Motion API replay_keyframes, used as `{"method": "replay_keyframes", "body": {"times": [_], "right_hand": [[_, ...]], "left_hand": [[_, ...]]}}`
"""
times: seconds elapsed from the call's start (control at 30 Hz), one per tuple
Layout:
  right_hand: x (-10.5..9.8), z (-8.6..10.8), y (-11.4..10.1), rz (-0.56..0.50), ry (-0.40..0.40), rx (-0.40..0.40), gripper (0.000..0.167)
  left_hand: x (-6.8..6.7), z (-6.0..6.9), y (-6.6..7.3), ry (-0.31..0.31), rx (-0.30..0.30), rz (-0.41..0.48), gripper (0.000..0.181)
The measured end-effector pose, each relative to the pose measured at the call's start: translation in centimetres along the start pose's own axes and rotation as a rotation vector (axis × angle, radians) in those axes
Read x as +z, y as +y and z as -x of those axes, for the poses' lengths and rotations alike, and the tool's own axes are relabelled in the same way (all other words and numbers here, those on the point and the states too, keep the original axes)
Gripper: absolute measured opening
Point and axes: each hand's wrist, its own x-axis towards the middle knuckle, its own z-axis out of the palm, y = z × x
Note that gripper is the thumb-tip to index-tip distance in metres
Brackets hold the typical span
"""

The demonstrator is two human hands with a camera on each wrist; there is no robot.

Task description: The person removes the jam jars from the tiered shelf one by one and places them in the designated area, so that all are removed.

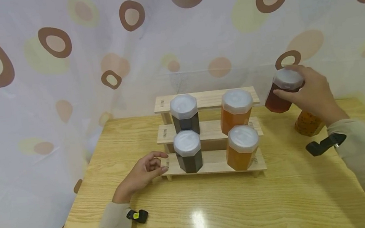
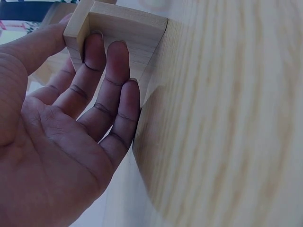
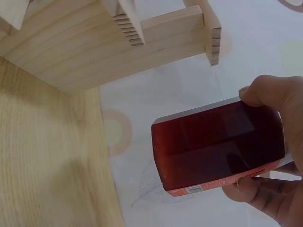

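Observation:
My right hand grips a jar of dark red contents by its lid end, thumb on one side and fingers on the other. The jar hangs tilted in the air, right of a three-step wooden rack. At the rack's left end my left hand holds the lowest step, with the thumb and curled fingers on either side of the board. Two dark jars stand on the rack's left side, one behind the other. Two orange jars stand likewise on the right side.
An orange, speckled jar is on the wooden table below my right hand, partly hidden by it. A patterned sheet hangs close behind the rack and along the left side.

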Motion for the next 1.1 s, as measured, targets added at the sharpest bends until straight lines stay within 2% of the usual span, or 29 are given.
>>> {"method": "replay_keyframes", "body": {"times": [0.37,0.83,1.1], "right_hand": [[1.2,0.7,1.1,0.020,-0.019,-0.007,0.078],[3.2,2.2,3.0,0.014,-0.077,0.023,0.082],[3.8,2.9,3.4,0.013,-0.103,0.032,0.083]], "left_hand": [[-0.1,-0.1,-0.1,0.002,0.000,0.000,0.040],[0.0,-0.2,-0.1,0.005,-0.012,-0.005,0.039],[0.0,-0.2,-0.1,0.005,-0.016,-0.003,0.040]]}}
